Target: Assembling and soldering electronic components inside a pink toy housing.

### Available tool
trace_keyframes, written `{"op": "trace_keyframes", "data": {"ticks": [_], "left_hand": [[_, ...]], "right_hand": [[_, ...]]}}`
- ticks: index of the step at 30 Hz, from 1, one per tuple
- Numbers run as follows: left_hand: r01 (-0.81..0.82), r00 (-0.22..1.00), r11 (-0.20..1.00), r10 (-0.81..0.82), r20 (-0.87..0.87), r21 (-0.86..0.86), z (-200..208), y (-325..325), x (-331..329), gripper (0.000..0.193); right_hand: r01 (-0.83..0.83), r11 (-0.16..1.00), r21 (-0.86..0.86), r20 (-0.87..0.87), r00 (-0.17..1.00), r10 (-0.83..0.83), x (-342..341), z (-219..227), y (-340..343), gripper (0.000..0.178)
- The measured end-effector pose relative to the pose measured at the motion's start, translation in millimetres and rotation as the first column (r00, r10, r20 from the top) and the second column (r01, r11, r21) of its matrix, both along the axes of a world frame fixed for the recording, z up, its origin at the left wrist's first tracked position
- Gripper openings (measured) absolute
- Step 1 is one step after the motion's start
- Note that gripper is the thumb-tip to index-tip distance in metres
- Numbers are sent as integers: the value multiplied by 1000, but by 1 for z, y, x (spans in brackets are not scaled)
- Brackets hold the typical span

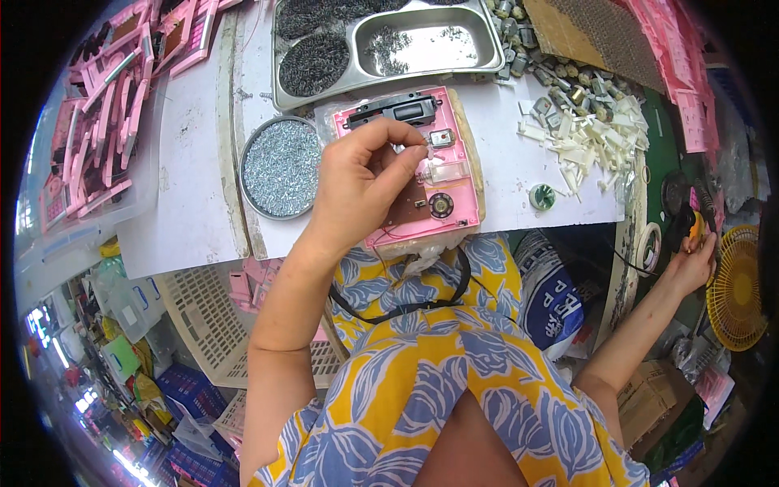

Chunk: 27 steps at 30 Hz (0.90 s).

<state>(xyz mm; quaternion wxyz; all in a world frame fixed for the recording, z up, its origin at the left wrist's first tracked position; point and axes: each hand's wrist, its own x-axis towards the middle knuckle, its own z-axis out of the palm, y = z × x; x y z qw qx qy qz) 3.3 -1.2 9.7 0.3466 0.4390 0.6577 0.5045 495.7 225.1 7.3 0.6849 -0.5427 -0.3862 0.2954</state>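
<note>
My left hand [363, 177] is over an open pink plastic housing [466, 199], with thumb and forefinger pinched together. Whatever small piece may be between those fingertips is hidden. Inside the housing lie a black plastic part [398, 110], a small metal motor [441, 139], a clear plastic piece [447, 171], a round speaker [441, 205] and a brown board [406, 213]. Out at the right, beyond the table edge, my right hand [692, 266] has its fingers closed round a yellow-and-black tool [695, 228]; its exact kind is unclear.
A round dish of small silver screws [281, 166] stands left of the housing. Behind is a metal tray [381, 75] with dark screws. White plastic parts [596, 142] and small motors [519, 40] are heaped at right; pink housings [109, 114] at left. A yellow fan [737, 286] stands far right.
</note>
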Motion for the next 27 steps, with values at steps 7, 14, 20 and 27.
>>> {"op": "trace_keyframes", "data": {"ticks": [7,14,20,27], "left_hand": [[-16,920,987,76,-385,158,-2,7,12,5],[8,697,969,170,-697,245,-20,21,13,13],[-3,691,970,177,-701,242,-28,24,15,14],[-8,696,979,153,-701,205,-25,22,14,14]], "right_hand": [[268,956,122,-137,958,-251,7,41,-44,20],[-501,863,62,-215,838,502,-33,17,-87,59],[-740,651,-166,126,639,759,-202,-6,-122,26],[-905,408,-120,225,376,899,-239,-20,-122,25]]}}
